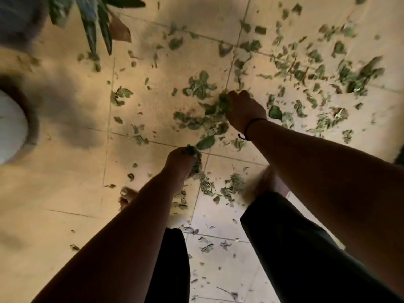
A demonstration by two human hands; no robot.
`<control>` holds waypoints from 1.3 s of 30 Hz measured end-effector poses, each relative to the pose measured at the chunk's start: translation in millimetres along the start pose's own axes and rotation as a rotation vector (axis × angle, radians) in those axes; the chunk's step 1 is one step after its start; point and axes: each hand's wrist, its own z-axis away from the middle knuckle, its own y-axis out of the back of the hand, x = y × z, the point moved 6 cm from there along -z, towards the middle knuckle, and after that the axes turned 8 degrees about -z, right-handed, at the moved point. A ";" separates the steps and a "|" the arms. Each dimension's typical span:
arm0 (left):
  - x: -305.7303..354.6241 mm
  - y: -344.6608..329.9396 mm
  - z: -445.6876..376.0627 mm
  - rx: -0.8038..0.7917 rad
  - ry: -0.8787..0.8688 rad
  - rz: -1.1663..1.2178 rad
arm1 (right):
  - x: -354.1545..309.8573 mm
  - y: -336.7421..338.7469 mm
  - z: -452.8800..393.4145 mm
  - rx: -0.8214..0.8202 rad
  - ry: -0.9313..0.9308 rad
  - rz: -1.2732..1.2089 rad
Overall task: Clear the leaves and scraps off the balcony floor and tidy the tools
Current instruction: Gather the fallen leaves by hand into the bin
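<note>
Green leaf scraps (284,68) lie scattered over the beige tiled floor (72,162), thickest at the upper right and in a pile (200,86) at the centre. My right hand (243,110) reaches down into that pile, its fingers curled round a clump of leaves (222,103). Lower and to the left, my left hand (178,162) grips a bunch of leaves (194,156) just above the floor. The frame is blurred by motion. No tools are in view.
A potted plant's long green and brown leaves (96,22) hang in at the top left. A white rounded pot (11,125) sits at the left edge. My bare feet (126,196) and dark trouser legs (295,248) stand on the tiles below.
</note>
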 end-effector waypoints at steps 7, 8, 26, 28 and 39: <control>1.1 3.5 -13.7 -0.005 -0.016 -0.012 | 15.9 2.9 -0.5 0.013 -0.066 -0.214; 1.6 3.2 -12.2 -0.002 -0.016 -0.007 | 21.3 6.8 3.7 0.055 -0.088 -0.300; -5.2 44.6 -21.7 0.045 -0.044 -0.098 | -50.4 -90.8 54.7 -0.147 0.269 0.161; -4.9 46.3 -25.0 0.027 -0.045 -0.096 | -56.4 -90.4 44.4 -0.109 0.288 0.203; 3.0 40.3 -24.7 -0.026 -0.100 -0.051 | -32.9 -74.8 53.3 -0.205 0.235 0.338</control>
